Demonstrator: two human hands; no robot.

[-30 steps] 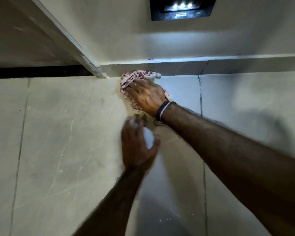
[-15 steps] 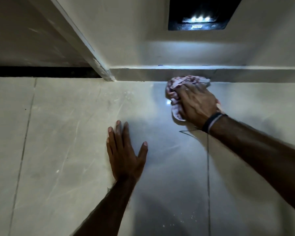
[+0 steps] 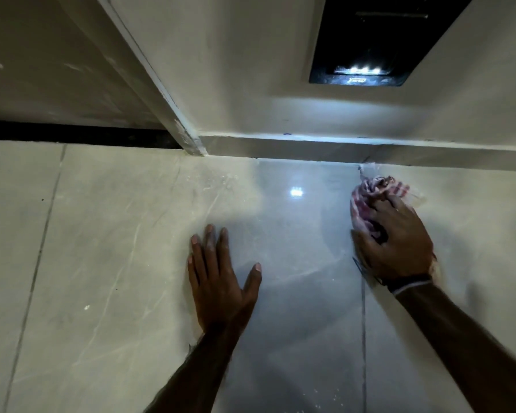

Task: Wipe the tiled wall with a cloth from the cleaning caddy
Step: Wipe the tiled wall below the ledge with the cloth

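Note:
The tiled wall (image 3: 108, 263) is pale grey marble-look tile with thin dark grout lines. My right hand (image 3: 396, 242) presses a bunched red-and-white checked cloth (image 3: 370, 195) against the tile near its top edge, just right of a vertical grout line. A dark band sits on that wrist. My left hand (image 3: 221, 281) lies flat on the tile, fingers spread, with nothing in it, to the left of the cloth. The cleaning caddy is out of view.
A plastered ledge (image 3: 340, 147) runs along the top of the tiles. Above it a black recessed light fitting (image 3: 370, 49) shines down and reflects as a bright spot on the tile (image 3: 296, 192). A white corner edge (image 3: 161, 90) slants down to the ledge.
My right hand has slid the cloth to the right along the top of the tiles, past the grout line. My left hand, blurred a second ago, has settled flat on the wall.

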